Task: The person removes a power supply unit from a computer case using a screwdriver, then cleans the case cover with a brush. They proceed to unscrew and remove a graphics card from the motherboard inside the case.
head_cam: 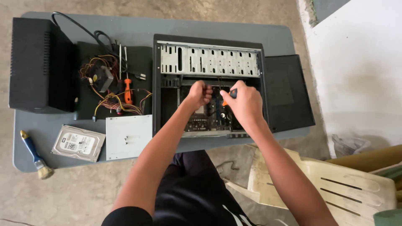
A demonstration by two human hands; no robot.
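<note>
Over the open computer case [209,83], the right hand [245,104] grips an orange-handled screwdriver [229,97] while the left hand [199,94], fisted, steadies something unseen.

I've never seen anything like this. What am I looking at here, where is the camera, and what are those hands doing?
The one picture comes from a camera worn on a person's head, looking down at their own bare hands. No machine is at work. On a grey table lies an opened computer case with its circuit board showing. The left hand is closed in a fist inside the case; what it grips is hidden. The right hand holds an orange-handled screwdriver over the board. To the left lie a hard drive, a paintbrush, a metal plate, a tangle of coloured wires and a second screwdriver.
</note>
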